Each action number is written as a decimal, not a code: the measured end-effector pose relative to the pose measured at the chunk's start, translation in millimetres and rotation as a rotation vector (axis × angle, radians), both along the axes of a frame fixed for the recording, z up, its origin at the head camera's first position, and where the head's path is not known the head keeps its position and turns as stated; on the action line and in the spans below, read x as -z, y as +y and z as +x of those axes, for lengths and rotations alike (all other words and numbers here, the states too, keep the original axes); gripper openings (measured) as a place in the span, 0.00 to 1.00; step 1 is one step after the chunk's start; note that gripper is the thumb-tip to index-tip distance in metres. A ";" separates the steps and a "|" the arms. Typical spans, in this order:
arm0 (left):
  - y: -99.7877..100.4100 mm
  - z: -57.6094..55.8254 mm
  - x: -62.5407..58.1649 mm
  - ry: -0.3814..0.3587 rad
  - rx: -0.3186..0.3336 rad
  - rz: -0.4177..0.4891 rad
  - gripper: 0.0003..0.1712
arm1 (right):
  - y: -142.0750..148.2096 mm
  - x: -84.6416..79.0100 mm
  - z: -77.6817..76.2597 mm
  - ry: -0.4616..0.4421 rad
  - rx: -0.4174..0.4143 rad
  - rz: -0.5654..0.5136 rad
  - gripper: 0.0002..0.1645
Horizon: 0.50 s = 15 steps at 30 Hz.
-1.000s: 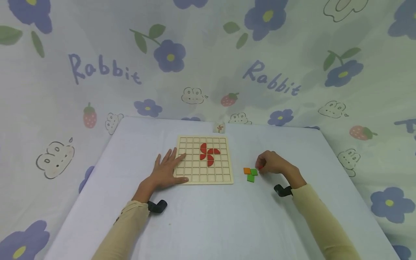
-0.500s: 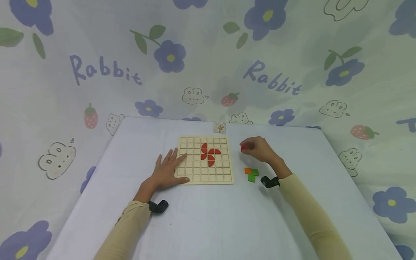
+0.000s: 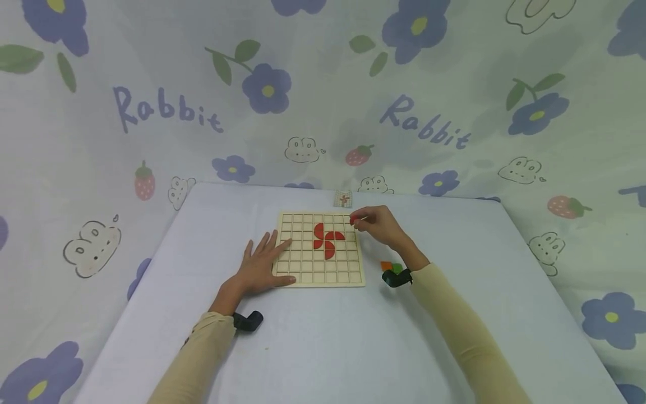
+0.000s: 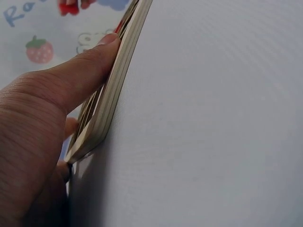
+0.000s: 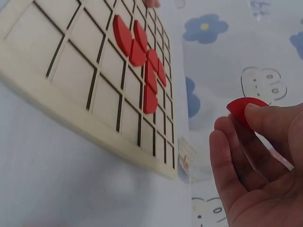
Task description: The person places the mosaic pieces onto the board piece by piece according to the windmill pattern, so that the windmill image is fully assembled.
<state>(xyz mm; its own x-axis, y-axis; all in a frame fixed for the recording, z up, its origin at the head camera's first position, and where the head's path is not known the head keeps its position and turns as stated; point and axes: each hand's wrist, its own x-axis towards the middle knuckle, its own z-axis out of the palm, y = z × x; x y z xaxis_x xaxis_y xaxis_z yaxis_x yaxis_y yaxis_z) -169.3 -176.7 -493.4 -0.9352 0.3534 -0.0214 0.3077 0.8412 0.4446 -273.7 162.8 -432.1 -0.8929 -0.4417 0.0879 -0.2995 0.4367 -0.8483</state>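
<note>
My right hand point(image 3: 379, 225) pinches a red quarter-circle tile point(image 5: 245, 108) between thumb and fingertips, over the right edge of the wooden grid board point(image 3: 300, 266). My left hand point(image 3: 259, 268) lies spread across the board's left side; in the left wrist view its thumb point(image 4: 92, 66) rests along the board's near edge. On the board's grid, several red tiles point(image 3: 330, 250) form a pinwheel shape. In the right wrist view, these red tiles point(image 5: 150, 85) sit inside separate squares of the frame.
Past the board's far edge lies a small card point(image 3: 343, 198) printed with a red pinwheel. An orange tile point(image 3: 386, 266) and a green tile point(image 3: 397, 268) lie on the white table point(image 3: 323, 342), partly behind my right wrist's camera. A patterned cloth point(image 3: 323, 90) hangs behind the table.
My right hand has lifted the red tile from beside the green and orange tiles and carried it up and left to the board's right edge. My left hand stays put.
</note>
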 end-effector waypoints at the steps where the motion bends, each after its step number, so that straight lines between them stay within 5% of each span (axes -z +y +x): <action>1: -0.2 -0.3 0.3 0.005 0.000 0.004 0.61 | -3.3 -0.3 -0.2 0.003 -0.002 0.001 0.09; 15: -1.7 -2.4 1.9 -0.019 -0.001 -0.024 0.61 | -67.7 10.9 3.9 0.009 -0.042 0.094 0.08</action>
<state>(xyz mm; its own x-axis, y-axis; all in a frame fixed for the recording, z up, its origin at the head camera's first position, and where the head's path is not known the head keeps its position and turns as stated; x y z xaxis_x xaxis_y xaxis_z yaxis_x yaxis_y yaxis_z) -171.7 -178.4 -495.3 -0.9351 0.3512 -0.0480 0.2979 0.8520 0.4306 -269.8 95.1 -443.0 -0.8726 -0.4857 0.0518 -0.3267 0.5014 -0.8011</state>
